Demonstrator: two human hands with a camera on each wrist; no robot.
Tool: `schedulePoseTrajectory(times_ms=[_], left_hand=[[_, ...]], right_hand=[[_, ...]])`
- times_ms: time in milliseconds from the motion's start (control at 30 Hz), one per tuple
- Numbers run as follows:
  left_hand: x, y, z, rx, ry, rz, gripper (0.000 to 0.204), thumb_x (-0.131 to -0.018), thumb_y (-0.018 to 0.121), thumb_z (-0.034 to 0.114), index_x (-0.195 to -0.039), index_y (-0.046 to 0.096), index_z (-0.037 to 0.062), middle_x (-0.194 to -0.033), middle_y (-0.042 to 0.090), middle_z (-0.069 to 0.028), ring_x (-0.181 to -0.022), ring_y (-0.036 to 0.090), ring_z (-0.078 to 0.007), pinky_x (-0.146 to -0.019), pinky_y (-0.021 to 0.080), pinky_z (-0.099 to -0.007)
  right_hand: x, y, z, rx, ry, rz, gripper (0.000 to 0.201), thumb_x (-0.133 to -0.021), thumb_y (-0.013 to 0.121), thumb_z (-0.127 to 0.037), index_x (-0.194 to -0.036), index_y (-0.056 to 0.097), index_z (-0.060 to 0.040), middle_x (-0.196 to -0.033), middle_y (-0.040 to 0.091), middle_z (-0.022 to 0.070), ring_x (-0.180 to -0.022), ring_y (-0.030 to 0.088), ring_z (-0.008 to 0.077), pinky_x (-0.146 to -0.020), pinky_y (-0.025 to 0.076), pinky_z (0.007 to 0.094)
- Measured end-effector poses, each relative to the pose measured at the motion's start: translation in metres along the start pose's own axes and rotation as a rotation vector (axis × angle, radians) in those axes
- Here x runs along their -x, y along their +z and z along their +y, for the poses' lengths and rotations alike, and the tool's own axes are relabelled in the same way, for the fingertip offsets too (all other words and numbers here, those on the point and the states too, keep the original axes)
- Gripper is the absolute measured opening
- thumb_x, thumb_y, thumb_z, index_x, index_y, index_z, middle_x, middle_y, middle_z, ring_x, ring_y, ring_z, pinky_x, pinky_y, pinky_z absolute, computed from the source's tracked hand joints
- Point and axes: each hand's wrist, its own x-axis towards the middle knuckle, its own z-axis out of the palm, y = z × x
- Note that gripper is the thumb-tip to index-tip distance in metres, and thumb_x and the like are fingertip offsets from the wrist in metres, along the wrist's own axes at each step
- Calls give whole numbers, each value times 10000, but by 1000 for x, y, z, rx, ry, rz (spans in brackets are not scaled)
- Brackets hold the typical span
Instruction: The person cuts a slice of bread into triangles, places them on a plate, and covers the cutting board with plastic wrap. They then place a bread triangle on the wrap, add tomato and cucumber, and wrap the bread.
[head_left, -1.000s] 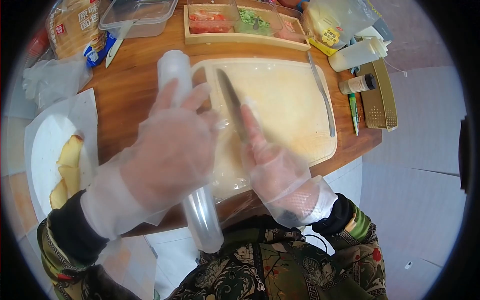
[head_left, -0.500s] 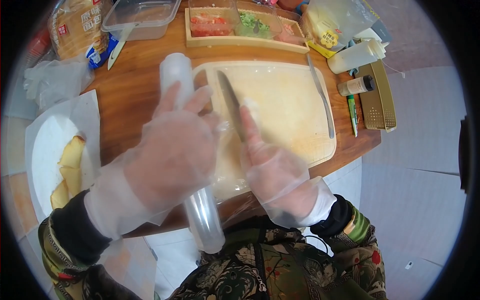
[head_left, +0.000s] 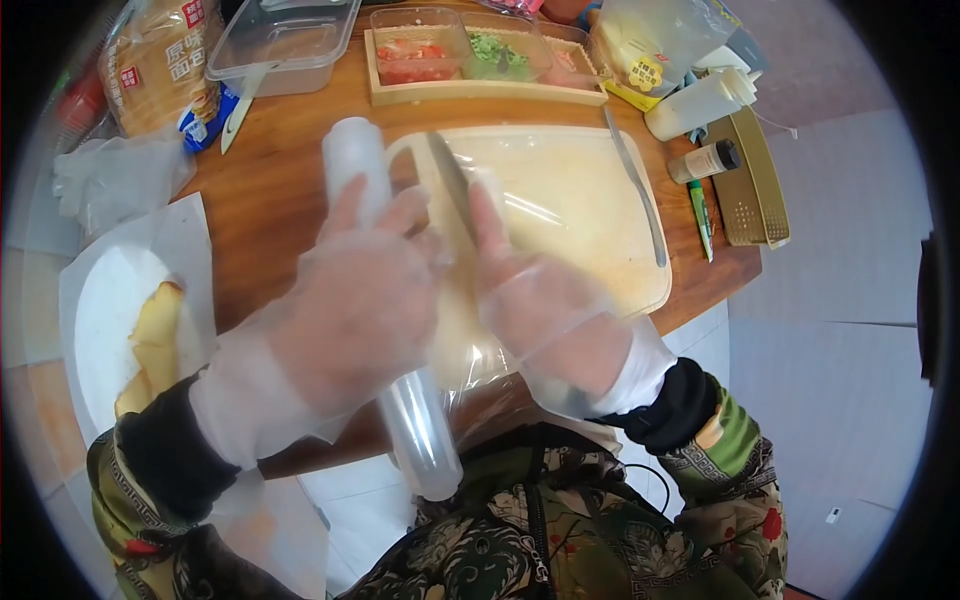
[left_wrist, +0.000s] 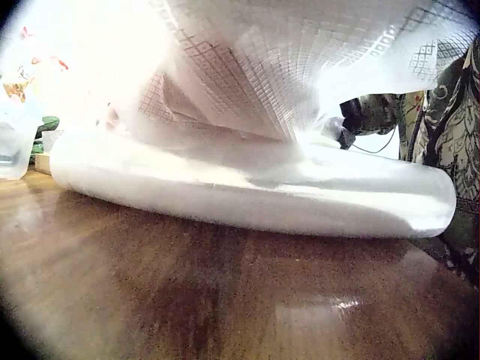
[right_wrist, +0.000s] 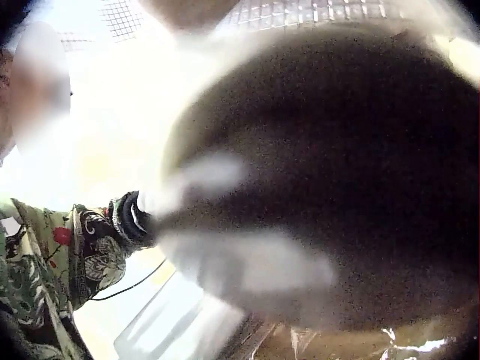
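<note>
A long roll of plastic wrap (head_left: 425, 430) lies along the left side of a pale cutting board (head_left: 570, 255), its near end jutting past the table edge. My left hand (head_left: 355, 300), in a thin clear glove, grips the roll from above, fingers spread over its far half. In the left wrist view the roll (left_wrist: 247, 191) rests on the wood under the glove. My right hand (head_left: 550, 310), gloved too, holds a knife (head_left: 451, 172) with the index finger stretched along it. The palm hides its handle. Clear film with bright glints spreads over the board.
A second, narrow knife (head_left: 637, 185) lies on the board's right side. Behind stands a wooden tray (head_left: 490, 93) of chopped food. At left are bread slices on a paper-lined plate (head_left: 95, 330) and a bread bag (head_left: 160, 70); at right, a squeeze bottle (head_left: 695, 105) and shaker (head_left: 703, 160).
The right hand and knife have shifted slightly away from the body and to the left. Glints of film now show across the board. The left hand stays on the roll; the head view has shifted slightly.
</note>
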Motion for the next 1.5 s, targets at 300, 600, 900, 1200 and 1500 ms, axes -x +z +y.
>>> schedulePoseTrajectory(times_ms=[300, 600, 900, 1200, 1500], left_hand=[[-2, 1, 1, 68, -55, -64, 314, -831, 629, 183, -1110, 702, 58, -1243, 642, -73, -1360, 468, -321, -1186, 219, -597], [-3, -8, 0, 53, -50, -156, 215, -821, 617, 186, -988, 676, 65, -1247, 653, -78, -1402, 450, -322, -1206, 197, -594], [-1, 2, 1, 48, -53, 1, 361, -809, 635, 162, -1149, 721, 76, -1239, 679, -68, -1401, 466, -334, -1198, 225, -612], [-2, -3, 2, 76, 3, 33, 226, -817, 626, 165, -994, 704, 48, -1269, 670, -70, -1385, 466, -344, -1190, 239, -625], [-1, 3, 5, -35, -32, 25, 241, -857, 596, 202, -1055, 676, 90, -1314, 639, -68, -1429, 423, -329, -1214, 215, -624]], right_hand=[[-33, 19, 15, 9, -61, 211, 824, -903, 558, -103, -1560, 142, 172, -658, 660, 168, -614, 684, 328, -573, 546, 438], [-55, 16, 12, -224, -62, 109, 844, -995, 510, -154, -1593, -27, 105, -1073, 714, 271, -958, 716, 414, -834, 562, 480], [1, 11, 2, -192, 71, -155, 866, -965, 513, -115, -1595, -40, 105, -930, 720, 280, -800, 726, 406, -715, 570, 476], [-28, 1, 11, -300, -16, -8, 836, -987, 488, -162, -1593, -18, 114, -1007, 730, 268, -901, 728, 408, -799, 561, 470], [-45, 6, 12, -324, 93, -35, 850, -1002, 499, -247, -1640, -10, -12, -1124, 711, 287, -1017, 715, 416, -880, 539, 488]])
